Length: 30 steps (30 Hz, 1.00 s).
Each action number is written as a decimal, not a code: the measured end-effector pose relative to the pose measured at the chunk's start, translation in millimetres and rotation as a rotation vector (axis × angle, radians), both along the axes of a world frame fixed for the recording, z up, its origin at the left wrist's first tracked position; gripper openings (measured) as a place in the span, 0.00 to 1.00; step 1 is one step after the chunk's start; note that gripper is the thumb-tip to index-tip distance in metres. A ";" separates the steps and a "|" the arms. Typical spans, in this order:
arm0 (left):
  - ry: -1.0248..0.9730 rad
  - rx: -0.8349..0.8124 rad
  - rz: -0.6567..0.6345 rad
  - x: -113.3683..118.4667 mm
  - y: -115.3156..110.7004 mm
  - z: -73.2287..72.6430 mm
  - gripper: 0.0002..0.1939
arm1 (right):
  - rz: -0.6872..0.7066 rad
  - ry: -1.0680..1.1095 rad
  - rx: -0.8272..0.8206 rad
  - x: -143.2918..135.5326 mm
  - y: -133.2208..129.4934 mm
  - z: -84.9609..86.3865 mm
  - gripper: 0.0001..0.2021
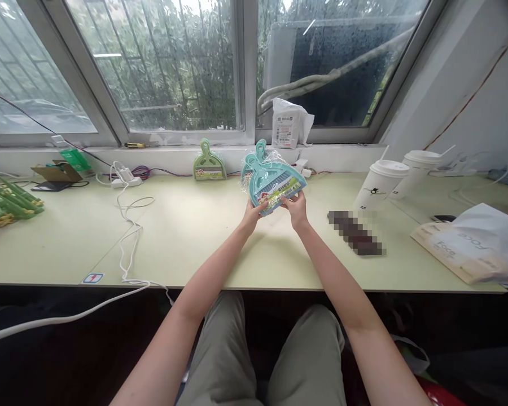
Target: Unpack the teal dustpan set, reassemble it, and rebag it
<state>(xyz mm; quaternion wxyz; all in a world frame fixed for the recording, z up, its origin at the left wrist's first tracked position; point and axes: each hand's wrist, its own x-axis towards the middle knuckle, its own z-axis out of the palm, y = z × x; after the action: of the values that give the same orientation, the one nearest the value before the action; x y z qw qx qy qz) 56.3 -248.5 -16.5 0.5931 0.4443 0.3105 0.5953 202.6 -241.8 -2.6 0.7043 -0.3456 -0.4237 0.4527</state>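
Observation:
Both my hands grip a light-blue dustpan-and-brush set (pixel 275 177) in clear plastic wrap, held tilted above the table. My left hand (pixel 253 216) is closed on its lower left corner, and my right hand (pixel 295 208) on its lower right edge. A printed label runs along the bottom of the set. Right behind it, partly hidden, a second teal dustpan set (pixel 260 148) shows its handle; I cannot tell whether the two touch. Farther left, a green wrapped dustpan set (pixel 209 163) stands upright against the wall below the window.
White cables (pixel 129 242) trail across the table (pixel 186 242) on the left, by a power strip (pixel 126 179). Green stalk-like items (pixel 12 200) lie far left, beside part of another hand. To the right are lidded cups (pixel 381 183), a pixelated dark object (pixel 358 234) and a paper bag (pixel 474 242).

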 end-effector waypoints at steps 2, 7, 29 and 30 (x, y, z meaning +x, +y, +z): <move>0.025 0.001 0.008 -0.8 0.0 0.8 0.35 | 0.000 0.003 -0.012 0.8 1.7 -1.9 0.31; 0.079 0.019 -0.003 0.6 -3.8 1.3 0.34 | -0.027 0.044 -0.018 -1.7 -0.2 -3.8 0.30; 0.092 -0.019 -0.003 -16.0 8.6 1.3 0.27 | 0.184 0.072 -0.222 6.4 13.6 -13.4 0.09; 0.076 -0.032 0.005 -20.1 9.5 3.1 0.28 | 0.182 0.014 -0.239 12.4 15.1 -12.8 0.07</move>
<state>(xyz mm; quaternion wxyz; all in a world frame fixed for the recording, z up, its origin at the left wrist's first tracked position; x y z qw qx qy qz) 36.2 -239.1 -13.3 0.5865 0.4563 0.3434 0.5743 215.0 -226.7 -15.4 0.6172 -0.3840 -0.3913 0.5644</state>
